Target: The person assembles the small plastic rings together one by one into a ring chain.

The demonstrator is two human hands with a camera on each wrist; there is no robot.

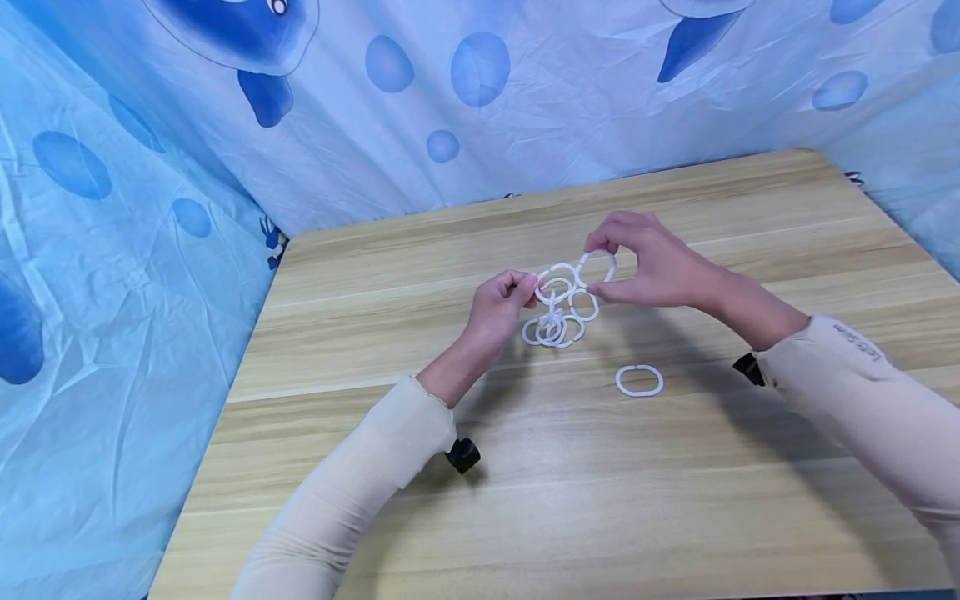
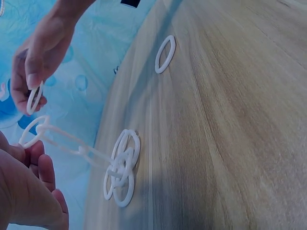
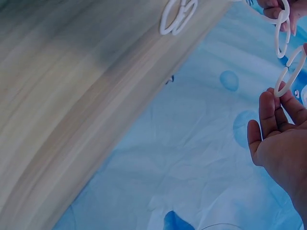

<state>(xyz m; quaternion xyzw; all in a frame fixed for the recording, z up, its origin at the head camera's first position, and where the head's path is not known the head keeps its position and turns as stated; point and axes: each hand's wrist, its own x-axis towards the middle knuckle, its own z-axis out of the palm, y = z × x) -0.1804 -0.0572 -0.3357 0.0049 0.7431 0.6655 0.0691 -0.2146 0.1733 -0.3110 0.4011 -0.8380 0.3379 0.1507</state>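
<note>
My left hand (image 1: 498, 302) pinches a white plastic oval link (image 1: 557, 266) between thumb and fingers. From it a chain of similar links runs down to a small heap (image 2: 125, 194) on the table. My right hand (image 1: 660, 265) grips a single white link (image 1: 614, 271) by its ends, thumb below and fingertips above. That link has a small gap in its side, turned toward the chain. In the right wrist view, a dangling chain link (image 3: 277, 45) is close beside it. The left wrist view shows the right hand's link apart from the left hand's link.
One loose white link (image 1: 639, 394) lies flat on the wood-grain table (image 1: 562, 500), nearer me than the heap. Blue patterned cloth (image 1: 337, 158) hangs behind the table and along its left side. Black wrist cameras sit under both sleeves.
</note>
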